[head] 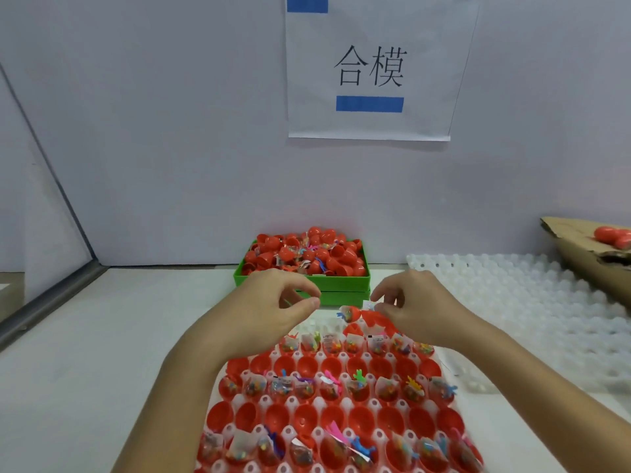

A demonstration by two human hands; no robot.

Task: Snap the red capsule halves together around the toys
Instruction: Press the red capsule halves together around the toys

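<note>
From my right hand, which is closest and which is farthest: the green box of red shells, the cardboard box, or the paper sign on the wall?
Counting out from the right hand in the head view:
1. Green box of red capsule halves, just beyond the hand, slightly to its left.
2. Cardboard box, off to the right by the wall.
3. Paper sign, high up on the back wall.

Two bare hands hover over a white tray (440, 361) of red capsule halves (333, 416), some holding bagged toys (387, 392). The left hand (273, 307) has curled fingers. The right hand (415, 308) pinches a filled half (351, 313). Behind stands a green bin (302, 279) of capsules.
</note>
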